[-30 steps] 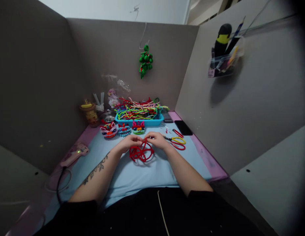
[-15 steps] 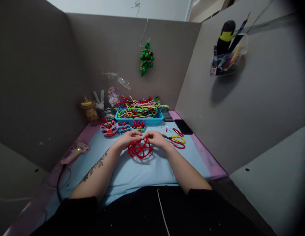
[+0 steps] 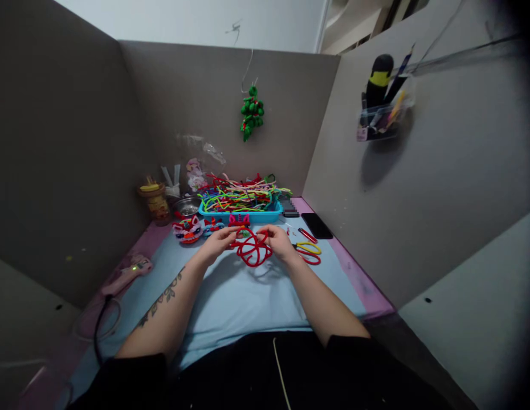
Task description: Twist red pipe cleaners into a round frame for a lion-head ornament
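A red looped pipe-cleaner shape (image 3: 253, 250) is held up above the light blue cloth (image 3: 248, 302), its loops crossing one another like petals. My left hand (image 3: 219, 242) pinches its left side, and my right hand (image 3: 277, 240) pinches its upper right. Just behind my hands stand small pipe-cleaner animal heads: a pink and red one (image 3: 187, 230), a blue one (image 3: 212, 228) and a magenta-eared one (image 3: 239, 220), partly hidden by the red loops. Scissors with yellow and red handles (image 3: 308, 253) lie right of my right hand.
Behind, a blue tray (image 3: 243, 217) holds many coloured pipe cleaners. A black phone (image 3: 317, 226) and a red tool (image 3: 307, 235) lie at the right. A pink glue gun (image 3: 127, 275) with its cord is at the left, near a brown cup (image 3: 157, 204) and a metal bowl (image 3: 187, 206).
My hands have moved apart, and the red shape between them has shifted right and slightly up, turned so its loops show more openly. The whole view has tilted a little.
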`<act>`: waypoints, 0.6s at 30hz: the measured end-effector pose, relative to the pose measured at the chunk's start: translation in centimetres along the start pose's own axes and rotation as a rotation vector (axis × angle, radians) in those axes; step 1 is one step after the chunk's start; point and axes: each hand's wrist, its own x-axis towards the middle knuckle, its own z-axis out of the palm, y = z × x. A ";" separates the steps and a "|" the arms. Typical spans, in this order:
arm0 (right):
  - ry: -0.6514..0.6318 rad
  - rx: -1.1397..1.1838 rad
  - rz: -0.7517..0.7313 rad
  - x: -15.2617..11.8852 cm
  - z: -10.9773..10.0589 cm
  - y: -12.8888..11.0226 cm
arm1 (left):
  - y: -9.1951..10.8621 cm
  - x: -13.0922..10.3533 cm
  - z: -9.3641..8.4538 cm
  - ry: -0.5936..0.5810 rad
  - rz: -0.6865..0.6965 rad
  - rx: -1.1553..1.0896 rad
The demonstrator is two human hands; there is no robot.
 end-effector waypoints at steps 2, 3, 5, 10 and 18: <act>-0.036 -0.002 0.012 -0.2 0.2 -0.1 | -0.5 0.3 0.0 -0.025 0.020 0.003; -0.048 -0.002 0.017 -0.2 0.3 -0.2 | -0.7 0.5 0.0 -0.026 0.038 0.018; -0.067 -0.006 0.025 -0.3 0.4 -0.3 | -1.0 0.7 0.0 0.000 0.079 0.064; -0.160 -0.040 0.061 -0.5 0.8 -0.1 | -1.2 0.9 0.6 0.103 0.196 0.192; -0.177 -0.084 0.090 -0.4 1.2 0.5 | -1.7 1.3 0.9 0.088 0.288 0.317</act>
